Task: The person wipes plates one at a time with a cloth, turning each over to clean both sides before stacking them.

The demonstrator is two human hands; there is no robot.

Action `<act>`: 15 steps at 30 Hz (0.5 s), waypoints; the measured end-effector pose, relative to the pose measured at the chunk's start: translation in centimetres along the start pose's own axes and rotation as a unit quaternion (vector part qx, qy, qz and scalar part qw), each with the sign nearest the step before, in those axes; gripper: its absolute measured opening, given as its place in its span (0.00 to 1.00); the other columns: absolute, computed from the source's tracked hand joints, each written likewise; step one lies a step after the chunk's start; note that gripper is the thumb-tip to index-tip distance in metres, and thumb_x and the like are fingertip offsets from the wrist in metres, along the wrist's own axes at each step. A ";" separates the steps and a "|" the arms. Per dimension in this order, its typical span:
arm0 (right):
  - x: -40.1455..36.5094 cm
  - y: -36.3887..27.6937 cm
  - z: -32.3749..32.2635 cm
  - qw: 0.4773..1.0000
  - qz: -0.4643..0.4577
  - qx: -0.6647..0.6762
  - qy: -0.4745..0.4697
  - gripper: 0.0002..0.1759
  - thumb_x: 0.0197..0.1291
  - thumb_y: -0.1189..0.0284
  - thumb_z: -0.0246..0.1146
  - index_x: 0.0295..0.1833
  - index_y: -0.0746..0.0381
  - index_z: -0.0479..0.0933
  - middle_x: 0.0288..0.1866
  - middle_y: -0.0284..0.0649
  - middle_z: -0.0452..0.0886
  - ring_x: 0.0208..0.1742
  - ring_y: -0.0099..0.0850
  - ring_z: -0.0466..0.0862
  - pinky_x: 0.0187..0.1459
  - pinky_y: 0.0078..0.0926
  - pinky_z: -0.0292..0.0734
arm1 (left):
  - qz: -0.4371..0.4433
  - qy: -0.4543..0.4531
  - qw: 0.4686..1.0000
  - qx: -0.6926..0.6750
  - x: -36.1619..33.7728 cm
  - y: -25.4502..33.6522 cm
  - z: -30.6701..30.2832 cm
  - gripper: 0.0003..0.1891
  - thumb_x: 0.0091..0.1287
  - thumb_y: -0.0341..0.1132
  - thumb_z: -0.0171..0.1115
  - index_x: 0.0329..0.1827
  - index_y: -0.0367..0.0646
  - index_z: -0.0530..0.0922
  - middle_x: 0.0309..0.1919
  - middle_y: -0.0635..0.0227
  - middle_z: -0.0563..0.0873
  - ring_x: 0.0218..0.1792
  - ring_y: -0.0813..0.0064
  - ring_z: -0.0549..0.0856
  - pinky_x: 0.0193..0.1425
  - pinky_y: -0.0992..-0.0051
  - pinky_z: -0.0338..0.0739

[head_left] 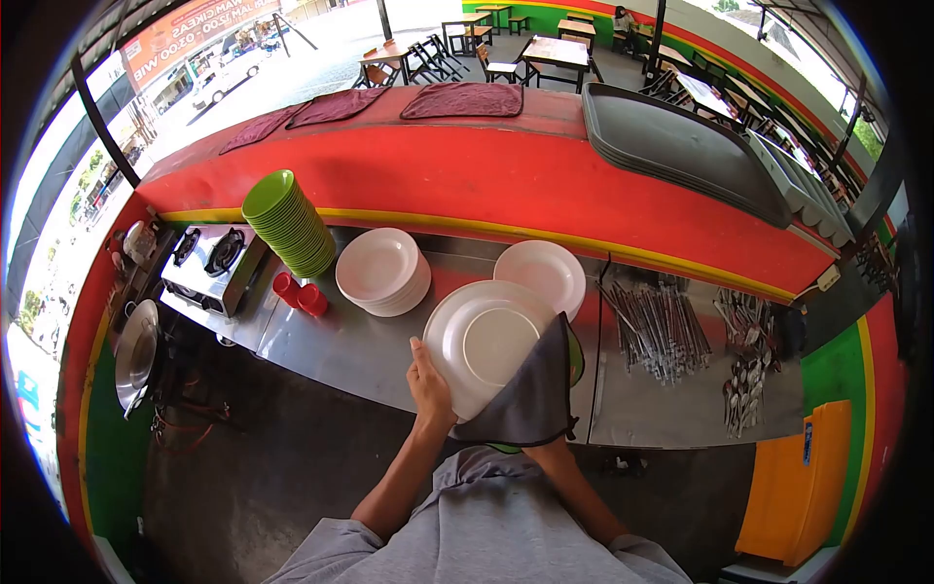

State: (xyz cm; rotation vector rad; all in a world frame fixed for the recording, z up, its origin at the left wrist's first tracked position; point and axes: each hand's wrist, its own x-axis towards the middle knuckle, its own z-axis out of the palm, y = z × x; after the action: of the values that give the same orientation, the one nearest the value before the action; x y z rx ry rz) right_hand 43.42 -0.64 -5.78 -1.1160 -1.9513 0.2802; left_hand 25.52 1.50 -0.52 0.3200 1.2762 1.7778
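In front of me a white plate (448, 341) is tilted up, its ringed underside facing me. My left hand (429, 387) grips its left edge, one finger pointing up beside the rim. A dark grey cloth (530, 389) covers the plate's lower right part. At the cloth's bottom edge is my right hand (545, 454); it holds the cloth against the plate, with its fingers hidden underneath. Part of something green (577, 360) shows behind the cloth. Just beyond the held plate, another white plate (555, 268) lies on the steel counter (331, 346).
Left of the plates stand a white plate stack (381, 271), a tall green stack (289, 224), red cups (300, 295) and a gas stove (214, 263). Chopsticks (662, 331) and spoons (747, 389) lie right. A red ledge (389, 161) bears dark trays (681, 151). An orange container (798, 487) stands lower right.
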 end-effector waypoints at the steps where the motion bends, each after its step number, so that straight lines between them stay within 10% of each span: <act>1: 1.1 -1.3 -1.1 0.999 -0.007 -0.037 -0.016 0.36 0.65 0.61 0.65 0.73 0.70 0.66 0.79 0.58 0.60 0.82 0.55 0.56 0.81 0.47 0.47 | -0.012 0.020 1.000 -0.012 -0.1 -0.1 0.2 0.33 0.81 0.60 0.44 0.44 0.34 0.82 0.33 0.67 0.85 0.31 0.80 0.82 0.34 0.76 0.79; 8: 5.0 -3.3 -1.8 0.987 -0.075 0.006 -0.145 0.36 0.61 0.57 0.65 0.71 0.65 0.71 0.80 0.54 0.62 0.85 0.48 0.50 0.82 0.51 0.41 | 0.011 -0.054 0.991 0.120 0.3 -1.5 -1.5 0.33 0.82 0.58 0.42 0.28 0.40 0.77 0.22 0.77 0.76 0.23 0.85 0.71 0.26 0.77 0.65; 15: 7.0 -1.0 1.3 0.994 0.010 0.094 -0.051 0.36 0.61 0.63 0.67 0.72 0.67 0.69 0.78 0.55 0.64 0.81 0.50 0.59 0.80 0.46 0.51 | 0.060 -0.112 0.976 0.175 1.8 1.9 -4.2 0.31 0.82 0.57 0.44 0.23 0.45 0.75 0.20 0.82 0.71 0.22 0.88 0.65 0.24 0.79 0.57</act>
State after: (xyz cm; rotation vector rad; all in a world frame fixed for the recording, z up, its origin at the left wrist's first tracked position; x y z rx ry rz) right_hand 40.10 4.58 -2.14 -1.0154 -1.9572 0.5308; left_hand 20.83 0.20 -1.24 0.7890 1.4267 1.5570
